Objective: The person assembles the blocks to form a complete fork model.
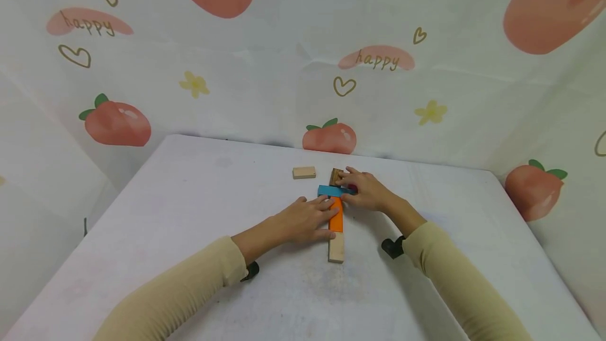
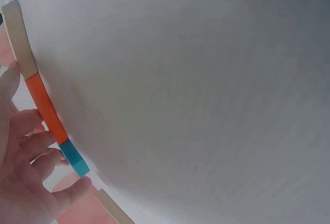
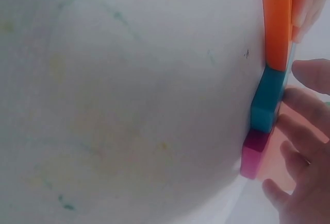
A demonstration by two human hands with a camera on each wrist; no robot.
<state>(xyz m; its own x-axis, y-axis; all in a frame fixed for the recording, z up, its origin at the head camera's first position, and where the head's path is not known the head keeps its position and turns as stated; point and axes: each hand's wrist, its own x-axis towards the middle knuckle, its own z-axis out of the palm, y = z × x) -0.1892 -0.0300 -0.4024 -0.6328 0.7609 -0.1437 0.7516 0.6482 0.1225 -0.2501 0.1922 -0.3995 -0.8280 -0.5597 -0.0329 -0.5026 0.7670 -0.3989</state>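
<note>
Wooden blocks form a line on the table: a pale block (image 1: 336, 250) nearest, then an orange block (image 1: 336, 221), with a blue block (image 1: 325, 190) crosswise at its far end. My left hand (image 1: 303, 220) rests along the line's left side, fingers spread over the orange block and thumb by the pale one. My right hand (image 1: 369, 189) touches the blue block's right end with slightly bent fingers. Partly under it is a magenta block (image 3: 254, 154), beside the blue block. Past the blue block lies a brown block (image 1: 334, 176), partly covered by right fingertips.
A separate pale wooden block (image 1: 304, 172) lies farther back, left of the brown one. The white-covered table (image 1: 213, 188) ends at a printed cloth backdrop (image 1: 265, 67). Black wrist devices (image 1: 393, 248) sit under both sleeves.
</note>
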